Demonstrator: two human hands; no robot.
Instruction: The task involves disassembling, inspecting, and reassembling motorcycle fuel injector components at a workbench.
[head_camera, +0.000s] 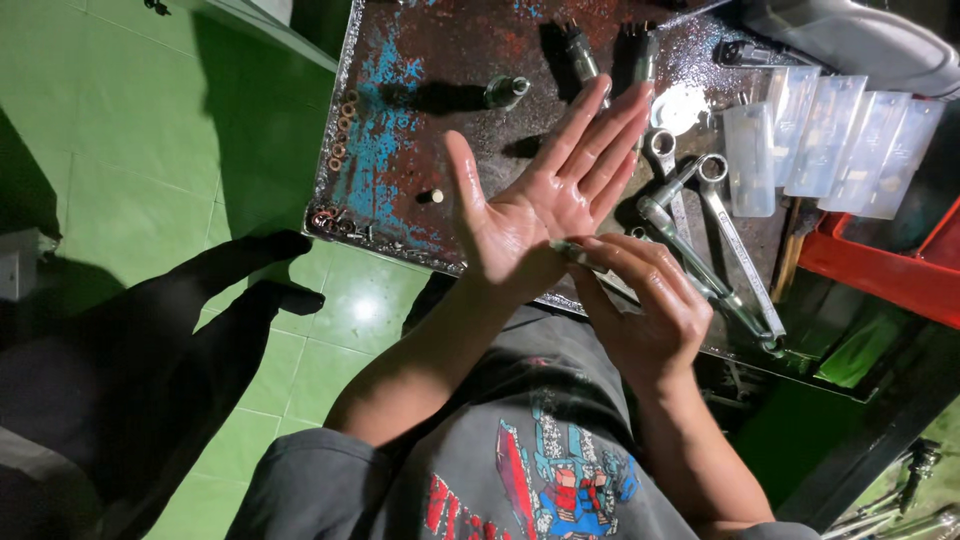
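The person stands over a rusty steel tray whose oily surface is blotched with flaking blue paint. The left hand is held flat above it, palm up, fingers straight and close together, thumb spread wide; the skin gleams with oil. The right hand curls in beside it, thumb and fingertips pinched on a thin, pale, needle-like metal rod, whose tip lies against the heel of the open left palm.

On the tray just beyond the fingertips stand two dark cylindrical injector bodies, wet and glinting, and a shorter greenish metal cylinder lies to their left. A row of small copper-coloured washers runs along the tray's left edge, and a tiny cream stub sits alone near the thumb. To the right, several long chrome ring spanners lie crossed, smooth and bright, beside a fan of clear plastic boxes. A red plastic crate sits at the right, near the spanners. Below is glossy green tiled floor.
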